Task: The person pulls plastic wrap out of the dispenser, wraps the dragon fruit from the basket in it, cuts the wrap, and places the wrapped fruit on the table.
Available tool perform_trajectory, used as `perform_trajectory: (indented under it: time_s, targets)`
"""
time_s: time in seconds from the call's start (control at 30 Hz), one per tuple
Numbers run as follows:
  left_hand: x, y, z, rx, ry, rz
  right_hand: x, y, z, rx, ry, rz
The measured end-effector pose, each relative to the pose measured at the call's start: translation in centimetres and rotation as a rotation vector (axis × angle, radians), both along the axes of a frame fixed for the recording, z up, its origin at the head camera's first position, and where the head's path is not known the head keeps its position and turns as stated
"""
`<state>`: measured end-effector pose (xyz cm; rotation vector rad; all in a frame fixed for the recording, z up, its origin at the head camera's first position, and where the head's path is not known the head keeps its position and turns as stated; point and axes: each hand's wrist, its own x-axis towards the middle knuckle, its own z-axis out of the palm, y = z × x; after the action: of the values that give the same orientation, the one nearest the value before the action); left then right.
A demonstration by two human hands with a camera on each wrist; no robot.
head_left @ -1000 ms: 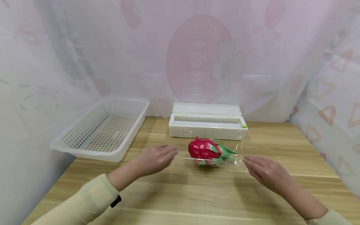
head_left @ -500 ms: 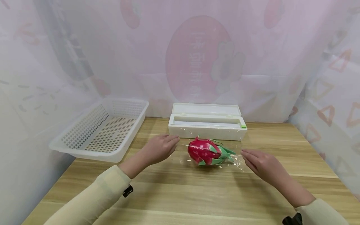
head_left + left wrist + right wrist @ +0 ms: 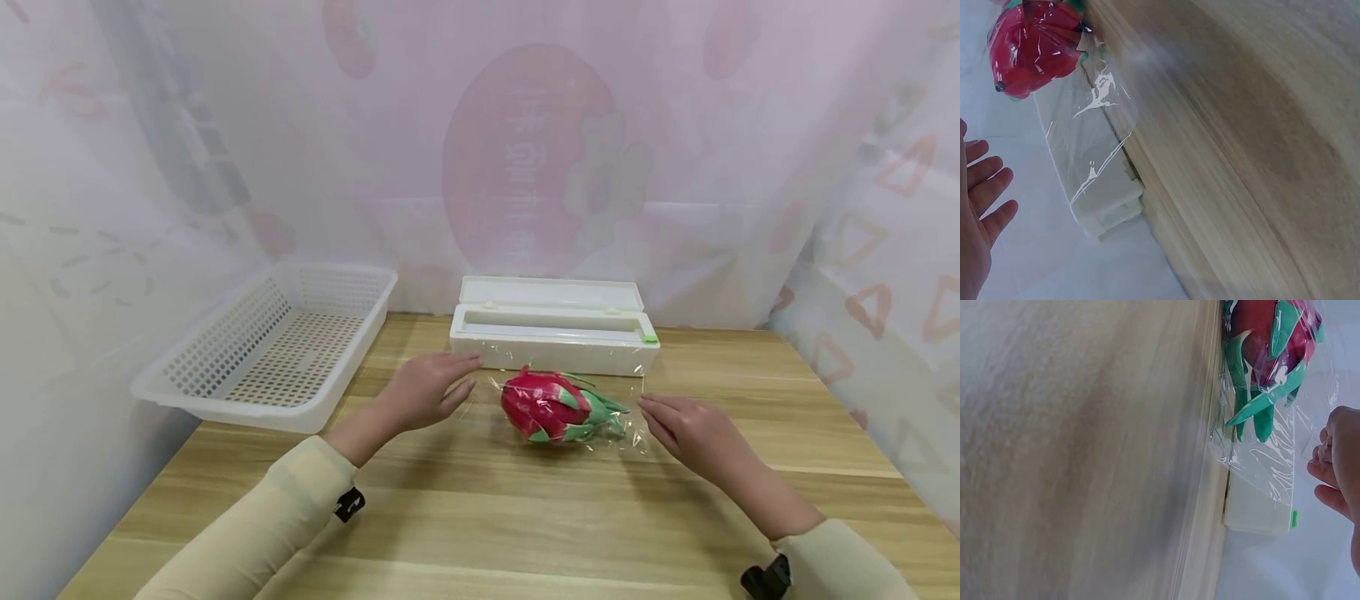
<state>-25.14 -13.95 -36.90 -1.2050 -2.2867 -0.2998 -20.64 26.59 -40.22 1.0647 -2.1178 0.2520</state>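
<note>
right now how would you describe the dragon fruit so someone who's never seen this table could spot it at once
On the wooden table, find the long white dispenser box at the back edge. Just in front of it, between the left hand and the right hand, lies the dragon fruit. It is the only bright red thing with green leafy tips, draped in clear cling film, unlike the white basket to the left.

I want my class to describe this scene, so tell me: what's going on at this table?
A person is working clear plastic wrap around a red dragon fruit lying on the wooden table. The left hand is at the film's left edge with fingers straight; the right hand pinches the film at the leafy end. The film is draped over the fruit. Behind it sits an open white wrap dispenser box, and a white perforated basket stands to the left.
</note>
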Motion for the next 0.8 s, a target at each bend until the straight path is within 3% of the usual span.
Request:
perform_trajectory:
  time_s: [0.13,0.27,0.43,0.53,0.63,0.8]
  targets:
    - [0.1,-0.5,0.2,0.084,-0.086,-0.013,-0.1,-0.1,0.0,0.005,-0.01,-0.007]
    - [0.5,-0.5,0.4,0.098,-0.004,-0.061,-0.1,-0.2,0.0,0.004,-0.016,-0.009]
    - [1.3,0.4,0.3,-0.059,0.189,-0.192,-0.2,-0.1,0.0,0.008,-0.022,-0.011]
    - [1.7,0.9,-0.2,-0.192,0.246,-0.241,-0.2,-0.1,0.0,0.011,-0.026,-0.015]
    - [2.1,1.2,-0.8,-0.314,0.279,-0.268,-0.2,-0.1,0.1,0.01,-0.03,-0.016]
    - [2.3,1.6,-1.8,-0.436,0.253,-0.261,-0.3,0.0,0.0,0.012,-0.036,-0.021]
